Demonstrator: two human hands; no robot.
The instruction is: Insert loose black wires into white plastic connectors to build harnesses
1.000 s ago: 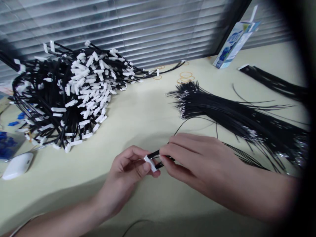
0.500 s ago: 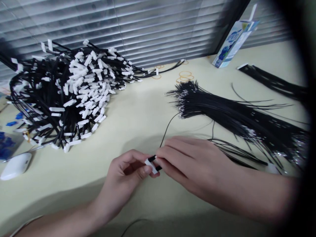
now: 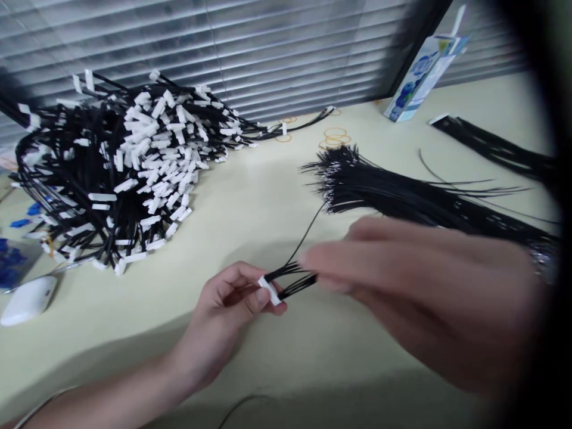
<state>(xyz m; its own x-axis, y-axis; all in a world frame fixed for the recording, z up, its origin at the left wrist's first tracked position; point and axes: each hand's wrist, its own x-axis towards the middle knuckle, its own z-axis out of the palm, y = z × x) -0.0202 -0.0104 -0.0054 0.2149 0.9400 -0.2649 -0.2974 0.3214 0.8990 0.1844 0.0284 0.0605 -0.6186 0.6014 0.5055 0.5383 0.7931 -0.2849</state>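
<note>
Cream table under everything.
Heap of finished black harnesses with white plugs at 10 o'clock.
Loose black wire bundle at 2 o'clock, stripped ends toward centre.
Right hand at 4 o'clock, blurred; fingertips at wires just right of connector; grip impossible to judge.
Left hand at 6 o'clock, thumb and forefinger pinched on white connector.
Several black wires fan from connector toward right hand.
White mouse at 8 o'clock.
Rubber bands at 1 o'clock.

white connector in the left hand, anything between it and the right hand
Nothing visible blocks it. The left hand pinches the white connector; only its own black wires span the short gap to the blurred right hand.
</note>
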